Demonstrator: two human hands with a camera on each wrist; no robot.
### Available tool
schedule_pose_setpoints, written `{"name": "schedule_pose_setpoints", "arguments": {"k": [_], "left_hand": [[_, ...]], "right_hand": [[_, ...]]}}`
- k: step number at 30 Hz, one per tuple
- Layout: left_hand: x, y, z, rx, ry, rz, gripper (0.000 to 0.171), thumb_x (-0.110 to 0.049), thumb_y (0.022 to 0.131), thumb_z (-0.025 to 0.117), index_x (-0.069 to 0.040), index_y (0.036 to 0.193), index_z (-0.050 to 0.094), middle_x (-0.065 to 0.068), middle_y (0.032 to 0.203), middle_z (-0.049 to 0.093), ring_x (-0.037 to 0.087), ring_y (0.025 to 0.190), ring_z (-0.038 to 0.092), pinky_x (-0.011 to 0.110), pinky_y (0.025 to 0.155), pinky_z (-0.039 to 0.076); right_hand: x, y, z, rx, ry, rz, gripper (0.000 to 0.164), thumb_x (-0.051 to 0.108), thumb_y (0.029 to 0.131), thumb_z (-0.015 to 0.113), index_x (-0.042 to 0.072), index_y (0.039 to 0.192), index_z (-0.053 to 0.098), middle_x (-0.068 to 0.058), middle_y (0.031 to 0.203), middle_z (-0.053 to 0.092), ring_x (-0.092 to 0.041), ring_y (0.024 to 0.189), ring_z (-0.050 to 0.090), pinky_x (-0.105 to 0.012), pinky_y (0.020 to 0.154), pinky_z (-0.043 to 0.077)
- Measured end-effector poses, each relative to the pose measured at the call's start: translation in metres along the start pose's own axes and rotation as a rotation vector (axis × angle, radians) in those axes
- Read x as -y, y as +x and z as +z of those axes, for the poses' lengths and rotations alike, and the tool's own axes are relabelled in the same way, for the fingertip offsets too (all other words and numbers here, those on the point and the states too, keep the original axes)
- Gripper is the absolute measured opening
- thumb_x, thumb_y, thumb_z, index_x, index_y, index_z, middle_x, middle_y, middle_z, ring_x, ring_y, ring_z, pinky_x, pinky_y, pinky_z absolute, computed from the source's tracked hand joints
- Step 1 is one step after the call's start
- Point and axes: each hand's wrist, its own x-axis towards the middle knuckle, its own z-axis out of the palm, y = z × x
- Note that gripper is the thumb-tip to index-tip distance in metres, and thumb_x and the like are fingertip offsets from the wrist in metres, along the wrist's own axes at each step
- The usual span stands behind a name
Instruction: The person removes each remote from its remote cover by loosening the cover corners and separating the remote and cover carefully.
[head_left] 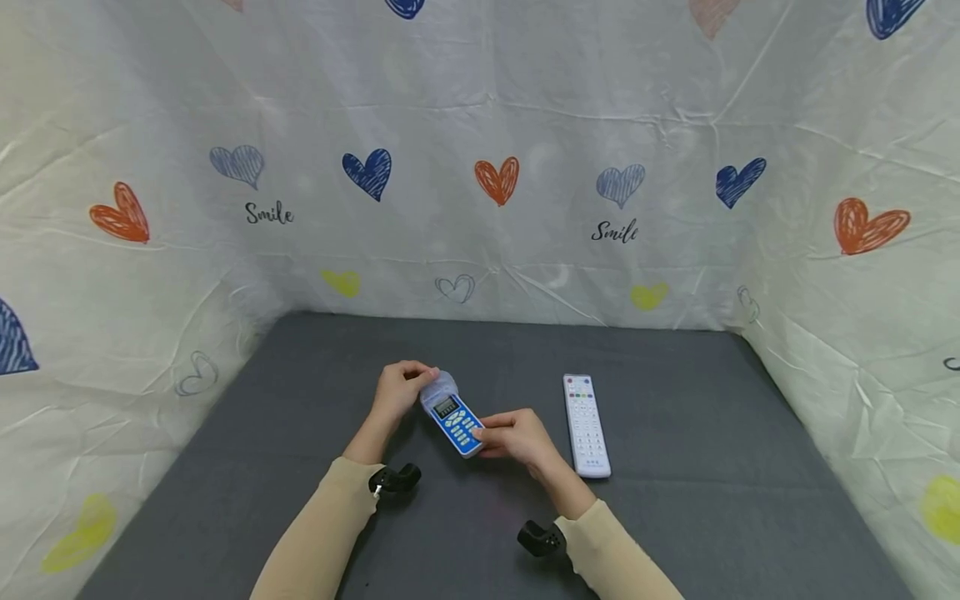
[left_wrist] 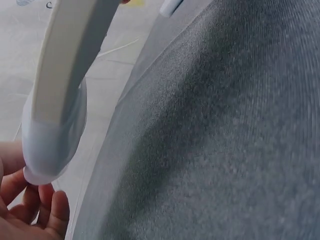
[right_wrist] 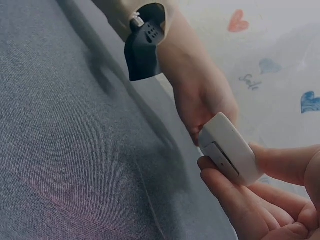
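Remote with blue front (head_left: 455, 422), pinched at eleven o'clock by left hand (head_left: 397, 392), at five by right hand (head_left: 519, 435); white remote (head_left: 587, 427) lying at three o'clock.

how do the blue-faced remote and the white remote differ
The blue-faced remote is held by the left hand and right hand; the white remote lies on the gray tabletop. The blue-faced remote is shorter; the white remote is longer. The blue-faced remote has a small screen; the white remote shows none. Both have rows of buttons and pale casings.
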Motion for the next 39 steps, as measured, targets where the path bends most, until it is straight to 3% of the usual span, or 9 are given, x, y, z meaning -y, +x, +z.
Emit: {"name": "schedule_pose_setpoints", "arguments": {"k": [16, 31, 39], "left_hand": [[-0.0026, 0.0017, 0.0009, -0.196, -0.079, -0.075, 0.029, -0.028, 0.087, 0.069, 0.000, 0.090, 0.071, 0.012, 0.093, 0.063, 0.019, 0.081, 0.051, 0.028, 0.065, 0.041], [-0.0010, 0.0057, 0.0042, -0.223, -0.119, -0.182, 0.031, -0.029, 0.087, 0.068, 0.001, 0.095, 0.071, 0.015, 0.104, 0.063, 0.024, 0.090, 0.052, 0.032, 0.075, 0.041], [0.0001, 0.0084, 0.0050, -0.237, -0.139, -0.199, 0.031, -0.027, 0.087, 0.069, 0.003, 0.096, 0.070, 0.016, 0.105, 0.063, 0.024, 0.092, 0.053, 0.034, 0.079, 0.042]], "right_hand": [[0.0065, 0.0038, 0.0069, -0.029, -0.016, -0.006, 0.028, 0.010, 0.085, 0.070, -0.008, 0.106, 0.068, -0.021, 0.095, 0.071, -0.018, 0.073, 0.070, -0.034, 0.069, 0.058], [0.0058, 0.0002, 0.0043, -0.042, -0.004, 0.001, 0.029, 0.008, 0.085, 0.070, -0.009, 0.107, 0.067, -0.023, 0.097, 0.070, -0.017, 0.074, 0.070, -0.033, 0.069, 0.058], [0.0053, -0.0005, 0.0029, -0.046, 0.004, 0.010, 0.029, 0.008, 0.084, 0.070, -0.009, 0.108, 0.067, -0.023, 0.097, 0.070, -0.018, 0.075, 0.070, -0.034, 0.070, 0.058]]}}
